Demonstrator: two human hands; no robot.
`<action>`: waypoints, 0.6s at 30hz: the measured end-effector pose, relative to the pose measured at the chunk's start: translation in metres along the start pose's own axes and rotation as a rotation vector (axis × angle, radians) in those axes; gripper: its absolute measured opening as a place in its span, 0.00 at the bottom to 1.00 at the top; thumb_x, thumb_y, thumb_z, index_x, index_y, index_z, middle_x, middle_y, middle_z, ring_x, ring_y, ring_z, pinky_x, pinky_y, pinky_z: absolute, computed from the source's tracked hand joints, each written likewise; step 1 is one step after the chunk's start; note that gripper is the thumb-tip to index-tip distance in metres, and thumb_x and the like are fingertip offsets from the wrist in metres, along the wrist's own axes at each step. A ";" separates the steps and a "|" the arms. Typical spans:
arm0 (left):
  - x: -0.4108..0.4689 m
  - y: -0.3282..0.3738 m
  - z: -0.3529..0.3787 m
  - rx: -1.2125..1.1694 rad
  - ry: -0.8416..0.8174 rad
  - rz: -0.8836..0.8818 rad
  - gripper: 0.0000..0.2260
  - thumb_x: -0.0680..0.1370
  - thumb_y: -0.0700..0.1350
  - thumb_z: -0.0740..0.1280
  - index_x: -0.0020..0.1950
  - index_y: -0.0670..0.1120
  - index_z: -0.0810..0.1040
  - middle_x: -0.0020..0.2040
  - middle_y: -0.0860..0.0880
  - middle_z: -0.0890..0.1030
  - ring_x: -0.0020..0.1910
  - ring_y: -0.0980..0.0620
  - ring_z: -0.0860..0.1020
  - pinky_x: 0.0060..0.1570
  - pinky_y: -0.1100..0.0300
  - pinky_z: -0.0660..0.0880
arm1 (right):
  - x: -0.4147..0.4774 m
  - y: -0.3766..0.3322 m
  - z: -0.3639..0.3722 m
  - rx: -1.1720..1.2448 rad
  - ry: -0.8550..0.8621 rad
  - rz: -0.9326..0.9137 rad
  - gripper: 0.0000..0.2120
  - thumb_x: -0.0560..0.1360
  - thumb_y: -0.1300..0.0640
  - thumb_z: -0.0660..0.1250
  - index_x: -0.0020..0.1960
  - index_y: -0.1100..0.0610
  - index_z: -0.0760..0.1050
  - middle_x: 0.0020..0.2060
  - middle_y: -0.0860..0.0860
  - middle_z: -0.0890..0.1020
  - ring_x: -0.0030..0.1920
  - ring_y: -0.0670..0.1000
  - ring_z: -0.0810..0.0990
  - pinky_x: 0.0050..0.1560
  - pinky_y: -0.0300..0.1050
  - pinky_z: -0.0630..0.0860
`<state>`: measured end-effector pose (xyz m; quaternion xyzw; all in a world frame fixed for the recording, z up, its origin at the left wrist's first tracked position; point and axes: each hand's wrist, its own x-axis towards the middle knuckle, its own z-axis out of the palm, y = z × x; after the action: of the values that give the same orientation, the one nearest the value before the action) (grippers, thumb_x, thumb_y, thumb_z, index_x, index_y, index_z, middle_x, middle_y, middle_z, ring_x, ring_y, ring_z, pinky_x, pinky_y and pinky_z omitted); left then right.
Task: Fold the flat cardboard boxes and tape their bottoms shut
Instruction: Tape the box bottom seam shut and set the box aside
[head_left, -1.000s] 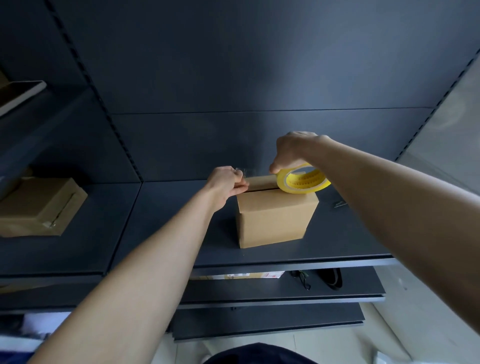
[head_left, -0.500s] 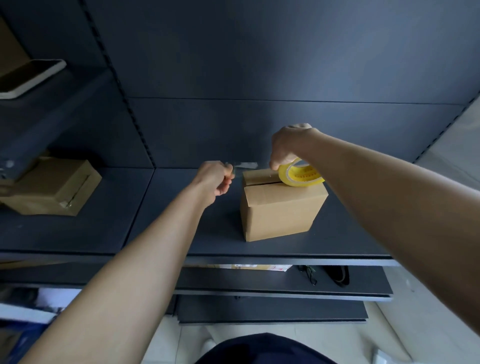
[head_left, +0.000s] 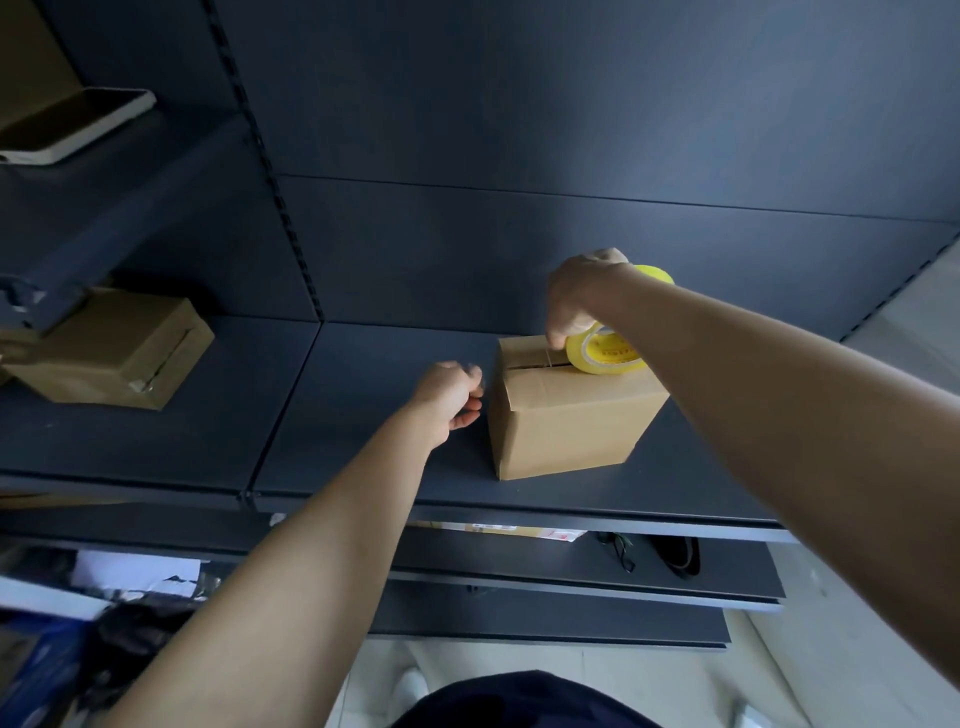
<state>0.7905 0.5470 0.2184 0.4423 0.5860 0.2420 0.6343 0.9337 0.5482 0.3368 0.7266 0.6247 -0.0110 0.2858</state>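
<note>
No text can be read: red print on the tape roll (head_left: 609, 357) is too blurred to be made out.

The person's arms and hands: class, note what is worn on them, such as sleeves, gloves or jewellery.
Nothing worn shows. The left hand and right hand are ungloved; the left forearm and right forearm are bare to the frame edge, without sleeve, watch or bracelet.

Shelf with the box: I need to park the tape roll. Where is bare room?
Bare shelf lies between the left box and the left hand. Crowded at the right box, where the right hand holds the tape roll.
</note>
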 end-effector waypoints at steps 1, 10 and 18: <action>0.002 -0.002 0.002 -0.001 -0.002 -0.005 0.10 0.82 0.42 0.60 0.40 0.45 0.71 0.37 0.48 0.74 0.35 0.53 0.72 0.38 0.59 0.74 | 0.001 0.000 0.001 -0.003 0.004 -0.002 0.23 0.74 0.42 0.66 0.65 0.51 0.72 0.51 0.49 0.74 0.60 0.55 0.75 0.51 0.45 0.68; 0.007 -0.009 0.020 0.027 -0.019 -0.060 0.05 0.81 0.42 0.59 0.51 0.42 0.72 0.38 0.47 0.75 0.35 0.52 0.73 0.34 0.59 0.73 | 0.001 0.003 0.002 0.034 0.012 -0.003 0.23 0.73 0.41 0.67 0.64 0.51 0.74 0.48 0.49 0.74 0.57 0.55 0.76 0.49 0.45 0.69; 0.009 -0.017 0.020 0.129 -0.010 -0.081 0.06 0.81 0.43 0.59 0.49 0.42 0.71 0.40 0.46 0.75 0.36 0.51 0.74 0.38 0.56 0.76 | 0.000 0.006 0.003 0.049 0.026 -0.001 0.24 0.73 0.40 0.67 0.64 0.51 0.73 0.49 0.48 0.74 0.53 0.54 0.75 0.48 0.45 0.69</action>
<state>0.8076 0.5403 0.1980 0.4594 0.6145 0.1757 0.6168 0.9401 0.5465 0.3371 0.7331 0.6283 -0.0171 0.2597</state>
